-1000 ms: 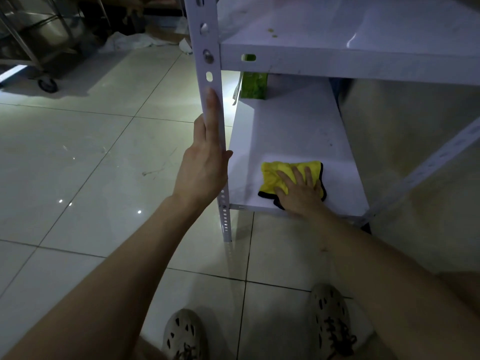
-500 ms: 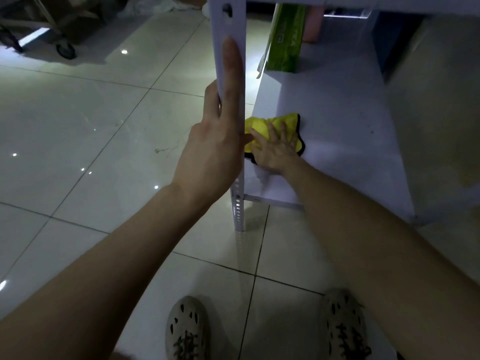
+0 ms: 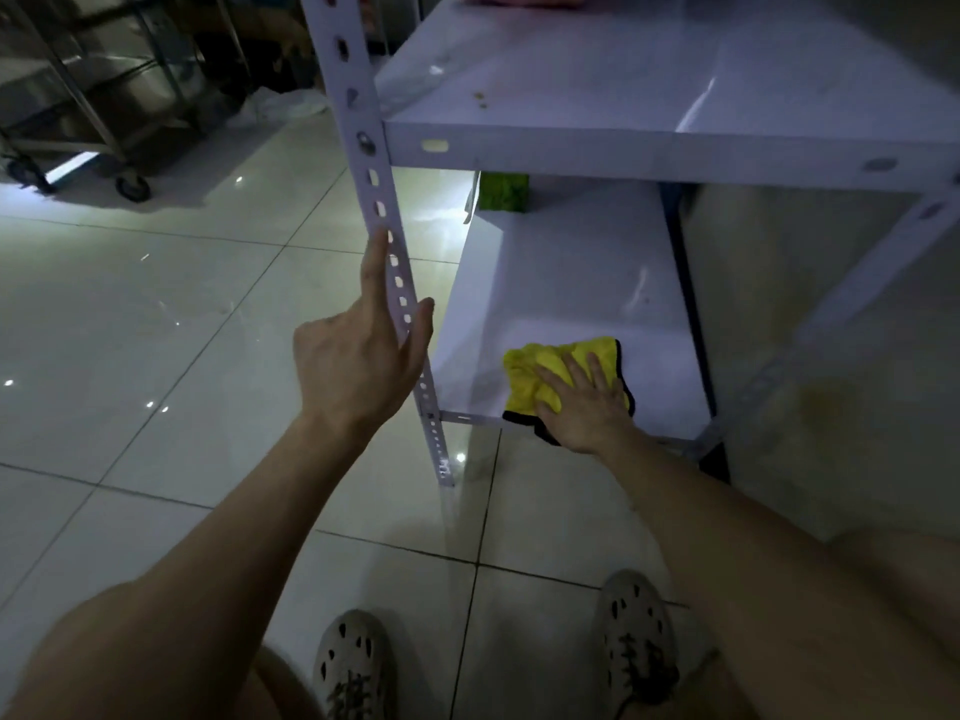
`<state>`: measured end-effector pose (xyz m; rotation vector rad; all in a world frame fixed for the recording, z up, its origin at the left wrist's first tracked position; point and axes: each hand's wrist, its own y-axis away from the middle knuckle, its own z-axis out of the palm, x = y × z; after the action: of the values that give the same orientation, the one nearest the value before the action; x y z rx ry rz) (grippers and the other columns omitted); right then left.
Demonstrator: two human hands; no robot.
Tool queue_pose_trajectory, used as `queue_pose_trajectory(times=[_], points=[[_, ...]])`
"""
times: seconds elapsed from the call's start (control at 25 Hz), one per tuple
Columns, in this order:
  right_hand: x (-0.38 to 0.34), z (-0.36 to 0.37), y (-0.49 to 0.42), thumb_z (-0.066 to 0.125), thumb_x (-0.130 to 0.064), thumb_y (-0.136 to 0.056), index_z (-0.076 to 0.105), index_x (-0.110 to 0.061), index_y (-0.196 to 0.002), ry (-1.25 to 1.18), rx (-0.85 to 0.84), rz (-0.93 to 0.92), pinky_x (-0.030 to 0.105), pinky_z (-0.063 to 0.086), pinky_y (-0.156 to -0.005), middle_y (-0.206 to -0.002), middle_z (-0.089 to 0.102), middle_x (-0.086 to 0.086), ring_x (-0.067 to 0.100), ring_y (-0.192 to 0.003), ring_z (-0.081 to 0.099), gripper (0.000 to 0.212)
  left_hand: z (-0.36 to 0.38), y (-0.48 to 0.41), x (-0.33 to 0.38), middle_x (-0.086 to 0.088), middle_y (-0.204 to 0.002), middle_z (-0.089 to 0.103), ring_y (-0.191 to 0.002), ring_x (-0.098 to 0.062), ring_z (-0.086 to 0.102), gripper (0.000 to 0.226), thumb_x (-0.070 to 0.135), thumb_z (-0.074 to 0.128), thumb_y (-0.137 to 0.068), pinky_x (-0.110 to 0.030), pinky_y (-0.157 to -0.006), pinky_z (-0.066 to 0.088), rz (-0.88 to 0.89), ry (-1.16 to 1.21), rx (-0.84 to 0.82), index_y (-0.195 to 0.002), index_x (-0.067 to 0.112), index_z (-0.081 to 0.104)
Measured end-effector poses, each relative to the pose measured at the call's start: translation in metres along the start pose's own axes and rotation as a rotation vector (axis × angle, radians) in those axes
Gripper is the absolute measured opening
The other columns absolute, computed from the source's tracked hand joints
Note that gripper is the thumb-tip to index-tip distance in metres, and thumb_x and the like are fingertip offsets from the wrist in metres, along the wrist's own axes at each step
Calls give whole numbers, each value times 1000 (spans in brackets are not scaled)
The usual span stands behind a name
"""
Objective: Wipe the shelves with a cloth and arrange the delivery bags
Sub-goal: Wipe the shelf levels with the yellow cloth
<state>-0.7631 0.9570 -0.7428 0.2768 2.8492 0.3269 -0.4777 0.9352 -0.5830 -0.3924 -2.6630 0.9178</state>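
Crumpled yellow cloth (image 3: 540, 374), black-edged, near lower shelf (image 3: 561, 283) front; bag perhaps green (image 3: 503, 192).

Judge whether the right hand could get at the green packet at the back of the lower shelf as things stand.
Probably yes. The right hand presses the yellow cloth at the lower shelf front; bare shelf lies between it and the green packet.

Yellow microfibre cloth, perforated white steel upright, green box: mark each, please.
yellow microfibre cloth (image 3: 535, 374), head view, bunched left part.
perforated white steel upright (image 3: 363, 142), head view, slotted front face.
green box (image 3: 503, 192), head view, visible front.
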Motion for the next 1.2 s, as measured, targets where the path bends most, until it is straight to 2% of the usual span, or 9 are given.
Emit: queue_pose_trajectory(times=[0.08,0.2,0.28,0.32,0.52,0.6,0.68,0.96,1.2], points=[[36,-7,14,34,-68,-104,7,-56,-165,-25,-7,79,62,0,-128,-178,-7,-10,28,-164,-11,67,12,23,11,-2,-64,67,-38,-25,53,60,55,40,-111,-27,-51,41,91,53,-38,-159,20,29],[65,-10,25,34,-67,-103,9,-53,-166,-34,17,185,64,1,-128,-178,-6,-10,29,-164,-12,69,49,55,37,-4,-78,75,-56,-28,67,42,47,39,-114,-34,-53,54,236,51,-217,-146,20,46],[72,-10,27,35,-67,-101,11,-54,-165,-46,31,224,64,1,-128,-178,-5,-10,29,-164,-12,70,79,61,56,-9,-109,77,-94,-32,73,42,43,43,-114,-44,-71,62,168,73,-344,-146,17,52],[73,-9,25,36,-68,-100,11,-55,-165,-60,36,228,65,0,-127,-178,-5,-10,30,-164,-13,70,94,59,63,-11,-124,73,-113,-33,69,45,43,43,-114,-47,-84,62,140,81,-397,-148,14,53],[74,-7,2,38,-67,-99,16,-52,-165,-69,122,245,68,-3,-126,-178,0,-4,35,-163,-12,71,167,45,76,-16,-167,46,-163,-34,30,64,58,40,-111,-52,-126,35,94,85,-489,-157,14,48],[81,-12,-15,39,-67,-99,17,-52,-165,-67,138,267,68,-4,-126,-178,2,-4,36,-163,-11,71,193,43,75,-14,-178,28,-169,-30,14,73,66,34,-109,-51,-134,20,36,98,-519,-164,18,41],[87,-18,-34,36,-69,-99,15,-52,-165,-49,121,283,68,-6,-126,-178,-1,-4,36,-163,-13,72,216,44,72,-13,-181,20,-170,-28,8,79,70,29,-108,-53,-136,12,13,96,-529,-168,20,36],[96,-47,-115,24,-76,-93,8,-47,-167,-52,88,367,69,-12,-124,-179,-6,-1,37,-162,-18,81,237,53,63,-11,-177,31,-169,-27,13,78,70,22,-107,-56,-136,12,23,100,-406,-165,20,38],[103,-81,-213,17,-80,-94,1,-48,-167,55,53,252,69,-6,-125,-179,-7,-2,39,-162,-13,81,226,51,67,-9,-177,33,-169,-25,16,78,66,25,-105,-56,-136,10,6,90,-449,-165,18,41]])
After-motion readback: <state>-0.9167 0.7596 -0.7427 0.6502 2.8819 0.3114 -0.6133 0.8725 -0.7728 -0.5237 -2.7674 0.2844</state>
